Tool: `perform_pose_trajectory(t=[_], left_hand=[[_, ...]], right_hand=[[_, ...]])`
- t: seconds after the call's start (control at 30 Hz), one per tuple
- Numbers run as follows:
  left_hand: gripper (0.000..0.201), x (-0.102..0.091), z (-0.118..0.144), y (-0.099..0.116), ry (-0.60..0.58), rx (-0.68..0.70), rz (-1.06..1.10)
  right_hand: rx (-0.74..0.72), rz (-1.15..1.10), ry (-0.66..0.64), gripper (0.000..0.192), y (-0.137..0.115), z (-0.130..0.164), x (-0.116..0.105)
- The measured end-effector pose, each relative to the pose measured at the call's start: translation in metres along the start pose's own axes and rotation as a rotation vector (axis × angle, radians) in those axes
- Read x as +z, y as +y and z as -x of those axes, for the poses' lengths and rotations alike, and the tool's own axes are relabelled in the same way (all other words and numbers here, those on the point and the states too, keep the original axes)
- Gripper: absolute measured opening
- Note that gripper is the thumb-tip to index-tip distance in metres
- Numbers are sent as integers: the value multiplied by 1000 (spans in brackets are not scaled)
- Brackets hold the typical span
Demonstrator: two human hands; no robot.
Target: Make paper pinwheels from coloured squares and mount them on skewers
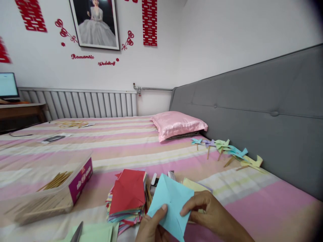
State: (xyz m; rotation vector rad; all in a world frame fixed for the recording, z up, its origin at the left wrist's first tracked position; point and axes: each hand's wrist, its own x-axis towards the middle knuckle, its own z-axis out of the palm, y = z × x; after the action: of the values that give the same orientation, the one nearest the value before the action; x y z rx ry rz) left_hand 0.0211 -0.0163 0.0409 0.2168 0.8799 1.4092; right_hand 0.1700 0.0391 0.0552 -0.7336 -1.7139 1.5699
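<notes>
Both hands hold a light blue folded paper (171, 204) low over the bed (131, 148): the left hand (151, 228) pinches its lower left edge with the thumb on top, the right hand (212, 213) grips its right side. Just left of it lies a paper stack (127, 198), red on top. A box (50, 198) of sticks sits further left. Pinwheels (228, 151) lie in a row by the grey headboard (252, 111), near a pink pillow (176, 124). Scissors (77, 232) rest on green paper (98, 232) at the bottom edge.

A light blue square of paper (171, 205), creased and partly folded, is held tilted with one corner pointing up, at the near edge of the scene above the bed, just right of the stack of coloured paper.
</notes>
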Motion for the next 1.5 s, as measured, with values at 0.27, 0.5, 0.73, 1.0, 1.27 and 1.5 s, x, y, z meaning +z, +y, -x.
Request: perform_pose_trajectory(t=[0.27, 0.5, 0.73, 1.0, 1.27, 1.5], left_hand=[[27, -6, 4, 11, -97, -199, 23], [22, -17, -11, 1, -125, -76, -247], [34, -22, -18, -5, -157, -13, -317], [41, -21, -18, -9, -224, 36, -284], [35, -24, -21, -13, -238, 34, -270], [40, -29, -25, -18, -207, 74, -316]], right_hand=[[-49, 128, -52, 12, -4, 3, -9], [-25, 179, -3, 18, 0, 2, -10], [10, 232, 40, 13, 5, 0, -9], [55, 271, 30, 13, 8, 0, -8], [88, 289, 46, 13, 10, -1, -7], [72, 365, 55, 13, 14, -2, -5]])
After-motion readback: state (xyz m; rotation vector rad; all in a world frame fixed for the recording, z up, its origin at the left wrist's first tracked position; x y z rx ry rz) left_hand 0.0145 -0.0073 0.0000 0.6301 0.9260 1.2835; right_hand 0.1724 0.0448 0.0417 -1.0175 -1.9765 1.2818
